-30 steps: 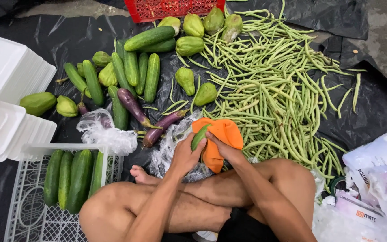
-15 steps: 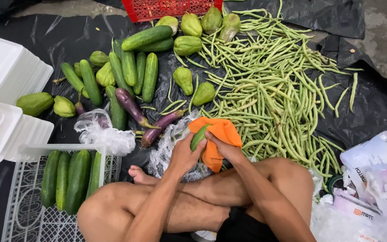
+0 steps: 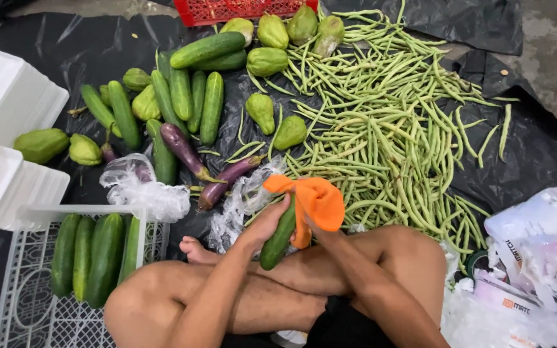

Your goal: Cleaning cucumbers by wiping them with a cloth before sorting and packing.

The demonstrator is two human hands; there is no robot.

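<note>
My left hand (image 3: 263,225) grips a dark green cucumber (image 3: 277,240) over my crossed legs, its lower end pointing down toward my shin. My right hand (image 3: 311,223) is mostly hidden under an orange cloth (image 3: 317,200) that wraps the cucumber's upper end. A crumpled clear plastic bag (image 3: 236,206) lies just beyond my hands on the black sheet.
A white plastic crate (image 3: 30,303) at lower left holds several cucumbers (image 3: 91,254). More cucumbers (image 3: 191,96), chayotes (image 3: 272,45), two purple eggplants (image 3: 191,154) and a big heap of green beans (image 3: 388,129) cover the black sheet. White foam boxes (image 3: 1,129) sit left, plastic packets (image 3: 536,258) right, a red crate (image 3: 240,9) far.
The cucumber has slid out below the orange cloth and now shows most of its length in my left hand. The cloth sits bunched at its top end.
</note>
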